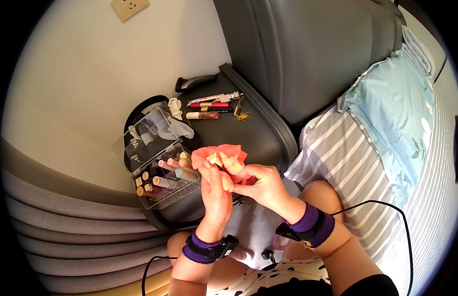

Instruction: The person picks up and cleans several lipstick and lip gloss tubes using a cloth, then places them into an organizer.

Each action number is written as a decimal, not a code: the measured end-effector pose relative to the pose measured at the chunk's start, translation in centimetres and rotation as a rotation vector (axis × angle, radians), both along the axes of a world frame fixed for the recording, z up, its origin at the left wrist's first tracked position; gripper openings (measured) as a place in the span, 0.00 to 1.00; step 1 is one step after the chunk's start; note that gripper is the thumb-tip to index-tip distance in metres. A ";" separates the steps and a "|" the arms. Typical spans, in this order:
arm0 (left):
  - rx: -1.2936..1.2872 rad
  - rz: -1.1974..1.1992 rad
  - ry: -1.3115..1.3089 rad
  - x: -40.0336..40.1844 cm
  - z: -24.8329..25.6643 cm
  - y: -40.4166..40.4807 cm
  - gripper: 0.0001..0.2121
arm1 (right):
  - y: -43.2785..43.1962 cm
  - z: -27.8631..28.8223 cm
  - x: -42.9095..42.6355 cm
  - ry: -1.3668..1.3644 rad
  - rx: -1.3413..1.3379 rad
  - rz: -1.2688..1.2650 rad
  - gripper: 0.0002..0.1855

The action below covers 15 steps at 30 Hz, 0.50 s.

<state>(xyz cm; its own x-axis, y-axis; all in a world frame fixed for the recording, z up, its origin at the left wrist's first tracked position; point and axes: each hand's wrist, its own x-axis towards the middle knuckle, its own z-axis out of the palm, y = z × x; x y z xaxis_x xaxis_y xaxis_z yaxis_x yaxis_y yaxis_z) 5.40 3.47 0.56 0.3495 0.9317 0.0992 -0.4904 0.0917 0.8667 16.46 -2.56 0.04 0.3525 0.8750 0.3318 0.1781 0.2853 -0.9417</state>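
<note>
Close together in front of me, my left hand (pixel 217 188) holds a small gold-coloured item (pixel 214 160) wrapped partly in a coral-pink cloth (pixel 237 152). With fingers and thumb, my right hand (pixel 261 182) pinches the same cloth from the right. Just left of them stands a clear plastic cosmetics organizer (pixel 170 202), its lid (pixel 120 148) raised, holding several pink-capped tubes (pixel 171 162) and small bottles. Beyond the hands, a red-and-gold cosmetic tube (pixel 210 105), a dark pencil-like tube (pixel 219 110) and a lip gloss tube (pixel 202 115) lie on a dark surface (pixel 247 135).
Behind the organizer is a black round container (pixel 131 127) with white tissues (pixel 181 128). A gold chain (pixel 243 116) lies near the dark surface's raised edge. Striped bedding (pixel 332 148) and a blue pillow (pixel 395 100) are at right; a black cable (pixel 402 214) runs from my right wristband.
</note>
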 end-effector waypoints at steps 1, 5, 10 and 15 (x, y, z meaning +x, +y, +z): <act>0.001 0.004 -0.007 0.4 0.7 -0.5 0.16 | -0.1 0.1 0.2 -0.033 -0.039 -0.002 0.09; 0.048 0.040 0.038 0.8 0.6 -0.3 0.13 | -0.1 0.9 1.6 -0.089 -0.012 0.016 0.11; 0.175 -0.256 0.207 -0.7 0.0 0.0 0.16 | 0.0 1.7 3.2 0.009 0.105 -0.006 0.11; 0.240 -0.184 0.284 0.0 -1.3 -0.8 0.25 | 0.4 0.6 3.2 -0.033 0.105 0.117 0.11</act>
